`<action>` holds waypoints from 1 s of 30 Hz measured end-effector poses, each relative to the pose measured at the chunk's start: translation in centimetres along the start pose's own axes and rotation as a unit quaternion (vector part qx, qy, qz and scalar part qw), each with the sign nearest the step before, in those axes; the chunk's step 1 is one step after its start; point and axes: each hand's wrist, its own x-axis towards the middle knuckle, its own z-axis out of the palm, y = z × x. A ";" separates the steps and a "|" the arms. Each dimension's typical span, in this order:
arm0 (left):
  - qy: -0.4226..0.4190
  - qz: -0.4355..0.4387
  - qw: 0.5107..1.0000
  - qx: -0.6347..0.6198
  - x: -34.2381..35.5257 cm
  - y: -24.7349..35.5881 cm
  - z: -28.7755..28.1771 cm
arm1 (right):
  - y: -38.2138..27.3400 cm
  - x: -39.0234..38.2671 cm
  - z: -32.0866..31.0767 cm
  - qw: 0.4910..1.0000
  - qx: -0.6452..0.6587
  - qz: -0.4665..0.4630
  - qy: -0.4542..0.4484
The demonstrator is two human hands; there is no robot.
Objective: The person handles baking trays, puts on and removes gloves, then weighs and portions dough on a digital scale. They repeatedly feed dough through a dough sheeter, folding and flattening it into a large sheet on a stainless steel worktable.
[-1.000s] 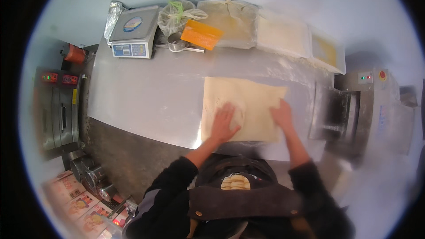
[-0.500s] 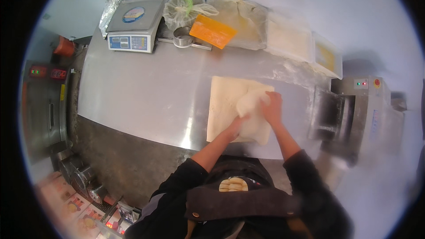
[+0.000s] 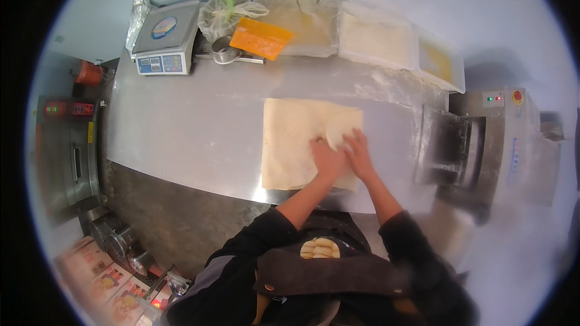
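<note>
Your steel table (image 3: 193,133) has plenty of bare surface to the left of the dough sheet (image 3: 296,139), all the way toward the scale (image 3: 163,39) at the far left corner; to the right there's only a narrow strip before the dough sheeter machine (image 3: 477,145). The near table edge runs just under the sheet's near edge, so little room toward you. Along the back edge sit a knotted mesh bag (image 3: 232,9), a metal ring cutter (image 3: 225,54), an orange scraper card (image 3: 261,38), a bagged tan slab (image 3: 305,21) and two lidded trays (image 3: 399,42), all well apart from the sheet. The dough sheet is pale beige, roughly square, lying flat in the middle-right of the table, with its right part lifted and folded over into a paler lump (image 3: 339,130). Your left hand (image 3: 326,157) rests palm down on the sheet beside that fold, fingers curled toward it; your right hand (image 3: 357,152) sits just beside it, touching the folded flap, fingers pressed on or pinching the dough. You can't tell for sure whether either hand actually grips the fold or only pushes it; the fingertips blur into the dough. Hands hide the sheet's near right corner. An oven (image 3: 69,151) stands left, its front bent by the lens rim; the floor items lower left are too small to make out.
</note>
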 end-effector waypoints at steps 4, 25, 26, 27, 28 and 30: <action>-0.104 -0.156 0.947 -0.261 0.1 2.6 -2.4 | -2.4 0.1 0.3 0.997 0.071 -0.003 0.027; 0.190 0.049 0.981 -0.006 0.3 -9.0 -13.3 | -11.0 10.6 5.4 0.955 -0.282 -0.061 -0.064; 0.232 0.072 0.967 0.072 0.8 -9.2 -13.3 | -11.7 10.5 6.0 0.964 -0.248 -0.085 -0.040; 0.222 0.056 0.973 0.034 0.8 -9.5 -13.2 | -12.7 11.6 7.2 0.966 -0.235 -0.102 -0.021; 0.216 0.041 0.975 0.022 1.3 -9.9 -13.0 | -13.9 12.6 8.7 0.966 -0.220 -0.136 0.018; 0.145 -0.058 0.988 0.021 1.8 -10.8 -12.6 | -15.8 14.3 10.8 0.960 -0.234 -0.150 -0.037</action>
